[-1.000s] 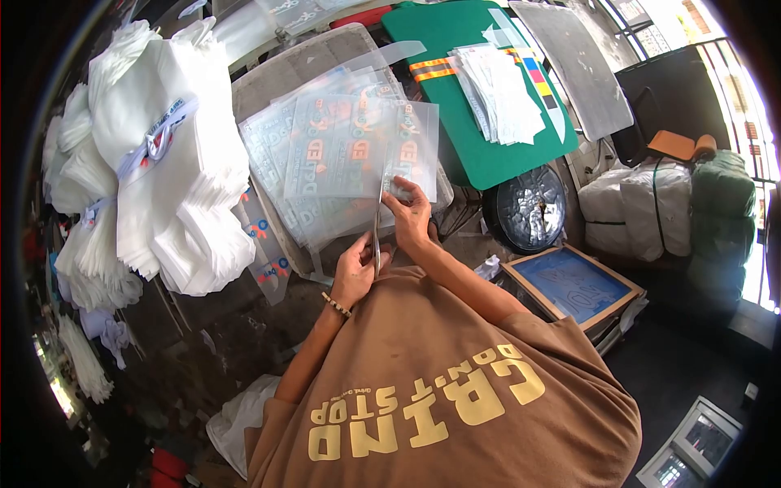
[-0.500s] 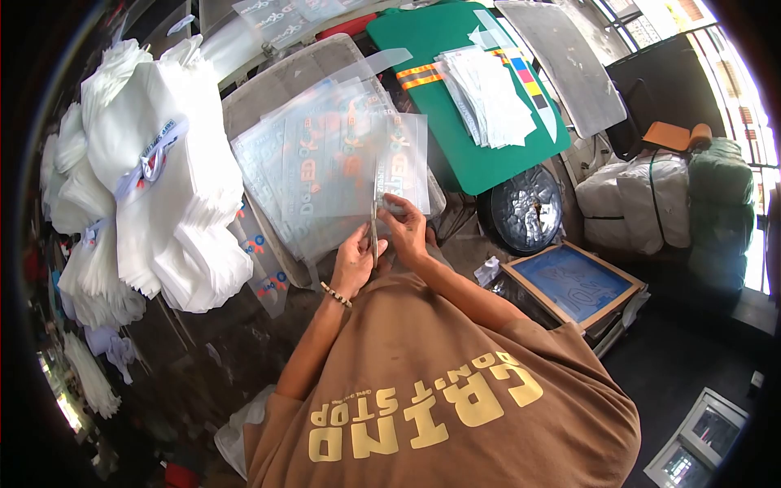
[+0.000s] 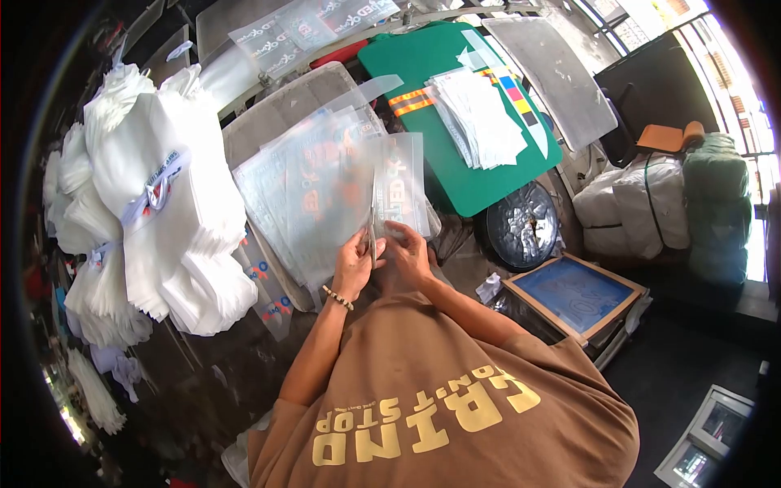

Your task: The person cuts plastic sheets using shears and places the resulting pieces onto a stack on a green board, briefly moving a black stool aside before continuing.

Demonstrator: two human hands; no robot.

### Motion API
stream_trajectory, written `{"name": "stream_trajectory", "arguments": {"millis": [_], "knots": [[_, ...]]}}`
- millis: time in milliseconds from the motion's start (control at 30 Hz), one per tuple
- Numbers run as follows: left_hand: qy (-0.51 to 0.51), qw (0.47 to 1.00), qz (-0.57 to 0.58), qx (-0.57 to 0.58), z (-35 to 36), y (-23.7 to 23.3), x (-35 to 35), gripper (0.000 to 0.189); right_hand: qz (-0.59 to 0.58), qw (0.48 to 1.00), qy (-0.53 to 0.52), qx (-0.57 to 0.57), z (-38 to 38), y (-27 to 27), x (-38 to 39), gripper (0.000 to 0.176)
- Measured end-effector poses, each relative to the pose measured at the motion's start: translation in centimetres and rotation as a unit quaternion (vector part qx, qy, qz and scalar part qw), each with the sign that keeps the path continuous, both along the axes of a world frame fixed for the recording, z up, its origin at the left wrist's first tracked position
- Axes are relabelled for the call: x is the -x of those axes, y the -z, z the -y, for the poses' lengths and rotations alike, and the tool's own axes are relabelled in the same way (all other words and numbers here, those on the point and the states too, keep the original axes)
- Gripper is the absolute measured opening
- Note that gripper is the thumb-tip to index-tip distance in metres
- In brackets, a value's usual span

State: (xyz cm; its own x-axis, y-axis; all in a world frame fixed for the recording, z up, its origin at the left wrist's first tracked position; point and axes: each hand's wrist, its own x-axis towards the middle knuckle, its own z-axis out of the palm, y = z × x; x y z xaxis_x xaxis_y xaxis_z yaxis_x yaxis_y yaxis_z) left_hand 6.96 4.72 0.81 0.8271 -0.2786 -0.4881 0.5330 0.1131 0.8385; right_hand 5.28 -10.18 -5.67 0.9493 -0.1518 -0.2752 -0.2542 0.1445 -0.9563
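Observation:
My left hand (image 3: 355, 262), with a beaded bracelet at the wrist, is closed around what looks like a pair of scissors (image 3: 373, 213), the narrow blades pointing away from me. Close beside it, my right hand (image 3: 409, 252) pinches the near edge of a clear plastic sheet (image 3: 404, 183) printed with pale and orange lettering. The blades lie over this sheet. Beneath and to the left, a fan of similar printed sheets (image 3: 285, 195) rests on a worn grey board (image 3: 244, 122). My fingers partly hide the handles.
Bundles of white plastic bags (image 3: 183, 203) hang at left. A green board (image 3: 480, 183) carries a stack of white sheets (image 3: 480, 122). At right are a round black container (image 3: 521, 228), a blue screen-printing frame (image 3: 578, 293) and wrapped bales (image 3: 634, 207). More printed sheets (image 3: 301, 32) lie at the back.
The view has tilted, so the surroundings sit lower in the picture. Both hands stay close together at the sheet's near edge, the scissors still in the left hand.

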Motion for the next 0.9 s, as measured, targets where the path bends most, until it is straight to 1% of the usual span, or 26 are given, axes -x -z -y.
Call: {"name": "stream_trajectory", "arguments": {"millis": [133,167,233,300,367,467,533,667,733,800,833,867,900], "knots": [[-0.007,1.000,0.023,-0.002,0.3,-0.5,-1.9,0.072,0.002,1.000,-0.008,-0.027,0.3,0.7,0.6,0.035],[-0.005,1.000,0.025,-0.002,0.4,-0.4,-2.5,0.072,0.012,1.000,-0.013,-0.019,0.3,0.8,0.5,0.035],[0.015,0.999,0.027,-0.040,0.6,-0.1,-3.7,0.072,0.025,0.999,-0.017,-0.011,0.7,0.8,0.5,0.035],[0.010,0.999,0.026,-0.034,0.7,1.2,-4.6,0.072,-0.004,1.000,-0.024,0.008,1.1,-0.4,0.5,0.035],[0.005,0.999,0.025,-0.028,0.9,1.6,-5.3,0.072,0.005,1.000,-0.018,0.016,1.3,-0.8,0.3,0.035],[0.012,0.999,0.023,-0.039,1.6,1.5,-6.1,0.070,0.000,0.999,-0.017,0.027,1.8,-1.1,0.3,0.036],[0.007,0.999,0.043,0.008,2.0,2.0,-6.6,0.068,-0.011,0.999,-0.018,0.030,2.1,-1.3,0.4,0.037],[-0.006,0.999,0.028,0.022,2.9,1.2,-7.5,0.063,-0.006,0.999,-0.023,0.041,3.1,-2.1,0.5,0.039],[-0.021,0.999,0.022,0.014,3.1,1.3,-8.2,0.055,-0.003,0.999,-0.026,0.042,3.6,-2.3,0.7,0.039],[-0.023,0.999,0.027,0.011,3.4,1.8,-8.7,0.053,-0.042,0.993,-0.064,0.093,4.8,-2.4,0.9,0.045],[-0.031,0.999,0.029,0.005,3.4,2.1,-8.8,0.050,-0.041,0.993,-0.058,0.098,5.8,-2.4,0.7,0.045],[-0.025,0.999,0.029,0.009,3.4,2.2,-8.8,0.050,0.064,0.972,-0.044,0.222,6.8,-2.9,0.0,0.050],[-0.023,0.999,0.023,0.006,3.2,2.1,-8.8,0.052,0.166,0.925,-0.031,0.340,7.8,-3.1,-0.8,0.055]]}}
